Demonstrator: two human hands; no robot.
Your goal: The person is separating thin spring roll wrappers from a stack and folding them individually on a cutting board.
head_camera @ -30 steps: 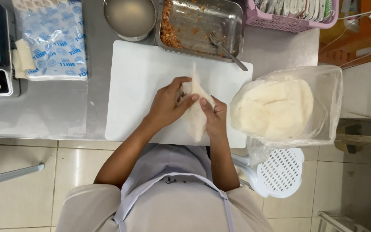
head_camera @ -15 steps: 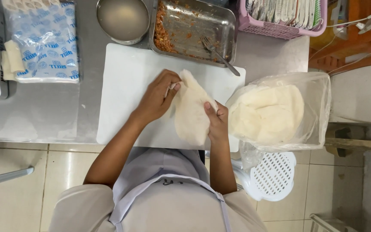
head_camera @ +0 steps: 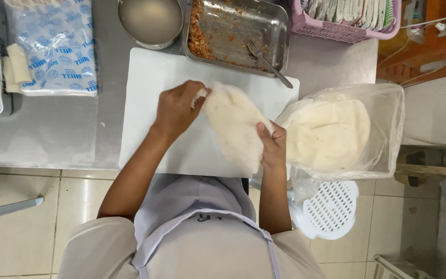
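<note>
Spread wider now, both hands' fingers pinch the pale wrapper [head_camera: 236,126] — bagged stack [head_camera: 331,132] just beside.

Both hands [head_camera: 179,108] [head_camera: 272,147] hold a pale wrapper sheet [head_camera: 233,124] over the white cutting board [head_camera: 150,103].

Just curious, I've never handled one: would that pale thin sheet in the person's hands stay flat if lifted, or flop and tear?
Probably floppy: the sheet sags and bends between the left hand and right hand. It looks thin and light, pinched only at its edges. It may tear easily, though that cannot be told for sure.
</note>
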